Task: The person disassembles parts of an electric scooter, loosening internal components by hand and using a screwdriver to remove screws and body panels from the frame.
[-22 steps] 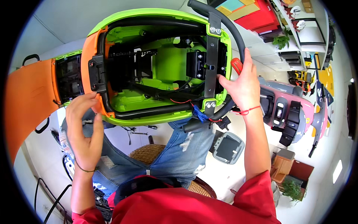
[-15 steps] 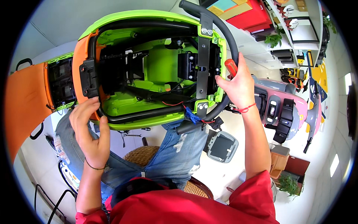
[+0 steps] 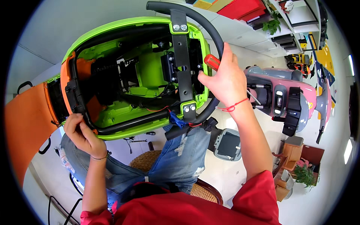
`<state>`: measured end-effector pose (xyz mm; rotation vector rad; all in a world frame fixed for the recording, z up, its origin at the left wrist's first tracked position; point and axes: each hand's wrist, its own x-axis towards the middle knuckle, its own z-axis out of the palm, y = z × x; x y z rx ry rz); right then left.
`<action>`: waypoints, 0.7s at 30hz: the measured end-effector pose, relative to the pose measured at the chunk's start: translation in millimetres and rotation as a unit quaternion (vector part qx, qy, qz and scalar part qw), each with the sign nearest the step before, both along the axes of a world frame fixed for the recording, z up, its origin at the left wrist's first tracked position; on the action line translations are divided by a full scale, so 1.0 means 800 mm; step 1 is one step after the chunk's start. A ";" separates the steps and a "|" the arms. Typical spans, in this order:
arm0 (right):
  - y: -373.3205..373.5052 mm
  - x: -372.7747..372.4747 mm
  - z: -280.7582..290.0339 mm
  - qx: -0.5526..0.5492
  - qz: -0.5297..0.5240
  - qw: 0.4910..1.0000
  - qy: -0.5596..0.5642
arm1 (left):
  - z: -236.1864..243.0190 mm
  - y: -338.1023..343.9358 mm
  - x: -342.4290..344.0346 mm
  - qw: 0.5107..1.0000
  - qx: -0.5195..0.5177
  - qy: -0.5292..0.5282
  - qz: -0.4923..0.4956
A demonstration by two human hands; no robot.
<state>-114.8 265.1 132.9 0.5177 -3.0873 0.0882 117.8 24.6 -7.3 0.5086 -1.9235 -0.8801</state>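
An open scooter body (image 3: 120, 22), lime green with orange panels, lies across in front of me with its black tubular frame exposed. My right hand (image 3: 229, 80) is closed around a red-handled screwdriver (image 3: 212, 62) and rests against the curved black rear rail (image 3: 198, 17). Its thumb points toward the rear edge of the body. My left hand (image 3: 86, 137) has its fingers curled at the near left rim, beside a black bracket (image 3: 76, 95). A black crossbar (image 3: 182, 52) bolted at both ends spans the opening. Blue-wrapped wiring (image 3: 176, 120) hangs at the near right corner.
A pink and grey scooter (image 3: 296, 88) stands at the right. Below the body are a wrench (image 3: 138, 141) and a grey tray-like part (image 3: 228, 144) on the floor. I sit astride a woven stool (image 3: 144, 160). Shelves (image 3: 300, 15) stand at the far right.
The scooter body has shifted left in view and sits slightly tilted. Both hands moved left with it. My left fingers have curled in at the rim; the right still holds the screwdriver.
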 end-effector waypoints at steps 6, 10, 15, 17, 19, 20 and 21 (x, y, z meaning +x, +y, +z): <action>0.029 -0.018 -0.015 -0.043 0.104 0.993 0.040 | -0.004 -0.002 0.002 1.000 0.002 0.010 0.016; 0.034 -0.022 -0.018 -0.085 0.115 0.989 0.037 | 0.000 -0.002 0.003 0.999 -0.026 -0.012 0.018; 0.023 -0.012 -0.013 -0.046 0.095 0.994 0.036 | -0.003 -0.001 0.004 0.999 -0.019 -0.013 0.033; 0.017 -0.006 -0.009 -0.029 0.030 0.999 0.011 | -0.003 -0.002 0.005 0.999 -0.025 -0.018 0.029; 0.013 -0.001 -0.006 -0.027 0.027 0.999 0.009 | -0.004 -0.002 0.003 0.999 -0.029 -0.017 0.027; 0.012 0.000 -0.007 -0.027 0.025 0.999 0.007 | -0.004 -0.003 0.004 0.999 -0.031 -0.018 0.027; 0.013 -0.001 -0.009 -0.030 0.025 0.999 0.005 | -0.004 -0.004 0.007 0.999 -0.030 -0.022 0.029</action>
